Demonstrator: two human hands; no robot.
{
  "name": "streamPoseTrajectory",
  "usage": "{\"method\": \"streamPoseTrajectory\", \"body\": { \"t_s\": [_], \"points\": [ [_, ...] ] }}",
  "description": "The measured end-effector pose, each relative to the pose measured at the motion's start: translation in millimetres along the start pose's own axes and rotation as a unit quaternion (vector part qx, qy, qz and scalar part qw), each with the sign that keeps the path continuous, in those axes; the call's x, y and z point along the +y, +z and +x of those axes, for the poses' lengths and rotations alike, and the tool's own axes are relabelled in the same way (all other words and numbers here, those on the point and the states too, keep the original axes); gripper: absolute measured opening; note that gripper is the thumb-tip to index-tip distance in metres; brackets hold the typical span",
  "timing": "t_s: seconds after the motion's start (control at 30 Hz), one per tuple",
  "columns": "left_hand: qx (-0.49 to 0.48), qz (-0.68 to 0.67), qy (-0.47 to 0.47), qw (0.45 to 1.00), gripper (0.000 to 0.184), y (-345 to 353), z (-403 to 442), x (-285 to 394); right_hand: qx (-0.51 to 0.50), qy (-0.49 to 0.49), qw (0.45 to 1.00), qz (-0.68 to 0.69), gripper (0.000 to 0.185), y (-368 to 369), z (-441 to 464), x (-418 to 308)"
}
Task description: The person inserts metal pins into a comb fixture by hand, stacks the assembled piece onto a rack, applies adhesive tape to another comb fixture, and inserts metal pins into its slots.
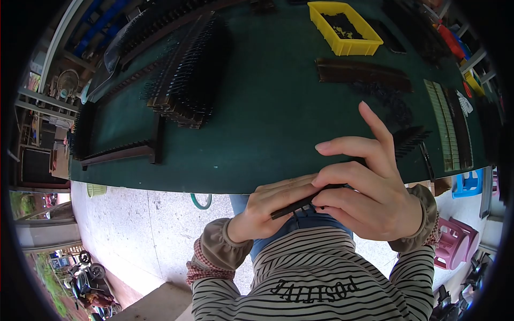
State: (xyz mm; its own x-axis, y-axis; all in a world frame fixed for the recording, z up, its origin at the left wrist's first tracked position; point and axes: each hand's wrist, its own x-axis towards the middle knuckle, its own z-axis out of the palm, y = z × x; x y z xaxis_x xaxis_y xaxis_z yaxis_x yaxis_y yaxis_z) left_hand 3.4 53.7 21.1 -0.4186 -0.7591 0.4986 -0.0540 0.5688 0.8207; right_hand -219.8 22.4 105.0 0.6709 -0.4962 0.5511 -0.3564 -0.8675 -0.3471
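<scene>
At the table's near edge, in front of my waist, is a narrow dark strip (289, 207) with small pegs on its lower side. My left hand (262, 211) is closed round its left part, the fingers lying along its far side. My right hand (372, 195) pinches at the strip's right part, its lower fingers bent against it and its upper fingers raised and spread. Whether a small loose piece is also between those fingertips I cannot make out. Right of that hand lies a group of dark toothed pieces (409, 140) beside a slim dark tool (426, 160).
A stack of dark toothed strips (182, 80) and a dark frame (118, 153) occupy the left of the green table (257, 128). At the far right stand a yellow bin (348, 47) of small black pieces, a brown bar (364, 75) and pale slats (441, 123). Pink stools (452, 243) stand below.
</scene>
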Motion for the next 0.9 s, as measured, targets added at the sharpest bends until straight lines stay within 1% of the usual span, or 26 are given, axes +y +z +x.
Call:
{"method": "streamPoseTrajectory", "body": {
  "t_s": [0.17,0.3,0.4,0.7,0.8,0.9],
  "points": [
    [0.002,-0.001,-0.006,1.0,0.038,-0.1,-0.3,0.9,-0.001,-0.008,1.0,-0.007,0.021,1.3,-0.4,0.8],
    [0.005,0.002,0.0,1.0,0.038,-0.5,0.7,0.4,-0.003,0.003,1.0,-0.01,0.019,-2.3,-0.2,0.7],
    [-0.023,-0.013,0.002,1.0,0.052,-2.8,-3.0,-3.2,-0.004,0.0,1.0,-0.009,0.017,-3.3,-0.5,3.0],
    [-0.024,-0.02,-0.002,1.0,0.053,-2.3,-3.3,-2.9,0.0,-0.008,1.0,0.003,0.016,-0.8,-1.6,4.2],
    [-0.001,-0.013,-0.004,1.0,0.037,-1.5,2.0,1.7,0.002,-0.009,1.0,0.008,0.016,-0.3,-1.7,4.9],
    [-0.005,-0.005,-0.004,1.0,0.037,-1.9,1.5,1.4,0.001,-0.008,1.0,0.013,0.016,-0.2,-1.8,4.9]
  ]
}}
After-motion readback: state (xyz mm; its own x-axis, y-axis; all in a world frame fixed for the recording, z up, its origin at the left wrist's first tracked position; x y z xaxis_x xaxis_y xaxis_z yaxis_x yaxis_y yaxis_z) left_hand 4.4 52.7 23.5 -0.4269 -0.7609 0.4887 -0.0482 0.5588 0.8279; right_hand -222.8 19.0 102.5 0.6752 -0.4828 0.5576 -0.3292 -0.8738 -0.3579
